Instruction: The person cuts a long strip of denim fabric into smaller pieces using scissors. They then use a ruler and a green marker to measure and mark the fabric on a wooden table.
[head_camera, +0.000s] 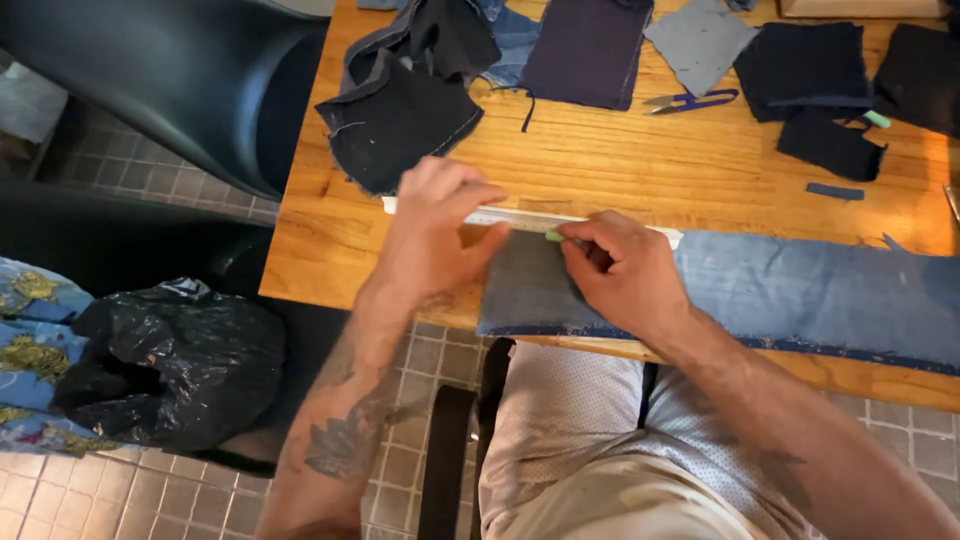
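L hand (435, 232) flat, fingers spread, pinning ruler (520, 218) on denim strip (800, 290); R hand (620, 270) pinches green chalk (553, 236), marking along edge. Ruler needs holding steady.

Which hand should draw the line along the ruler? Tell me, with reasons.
Right, probably. The right hand already pinches the green marker with its tip at the ruler edge on the blue denim strip. The left hand presses the ruler flat, so it is occupied.

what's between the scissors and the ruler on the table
Head view: only bare wooden table lies between the scissors and the ruler.
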